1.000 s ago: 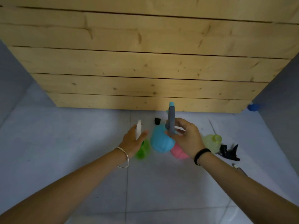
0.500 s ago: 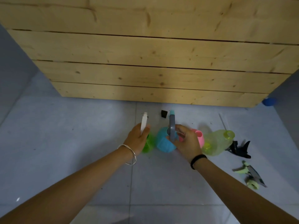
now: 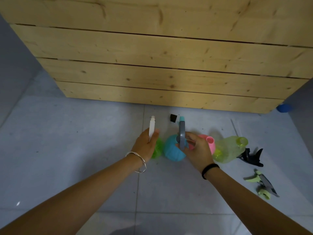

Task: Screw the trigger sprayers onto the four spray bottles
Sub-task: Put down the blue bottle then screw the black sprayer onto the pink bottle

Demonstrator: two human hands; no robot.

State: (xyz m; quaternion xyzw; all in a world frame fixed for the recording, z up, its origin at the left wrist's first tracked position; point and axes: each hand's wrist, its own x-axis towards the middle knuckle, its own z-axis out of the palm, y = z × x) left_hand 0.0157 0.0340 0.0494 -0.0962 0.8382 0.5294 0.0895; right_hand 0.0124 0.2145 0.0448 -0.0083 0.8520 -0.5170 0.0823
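The left grip [image 3: 145, 147] is clenched round the lower part of the white sprayer [image 3: 152, 127], which stands upright on the green bottle [image 3: 158, 149]; the right grip [image 3: 197, 150] grasps the base of the grey sprayer [image 3: 182, 133], upright on the blue bottle [image 3: 171, 153]; the two bottles stand just beside each other on the floor [image 3: 84, 150], near the foot of a plank wall [image 3: 160, 73]; whether either collar is fully threaded is hidden by the fingers. The pink bottle [image 3: 210, 144] sits behind the right grip with its neck bare; the yellow bottle [image 3: 232, 148] beside it seems to lie on its side, also uncapped; a black sprayer [image 3: 252, 157] and a grey-green sprayer [image 3: 262, 184] lie loose on the floor further right. The bottles look like thin, empty plastic, so they are probably light, a little squashy, and apt to spin or tip on smooth tile; the body likely wants a firm but not crushing hold low on its widest part. The sprayers look stiff; the best purchase is probably the round collar at the base, not the trigger or nozzle, which would lever the head askew and risk cross-threading.
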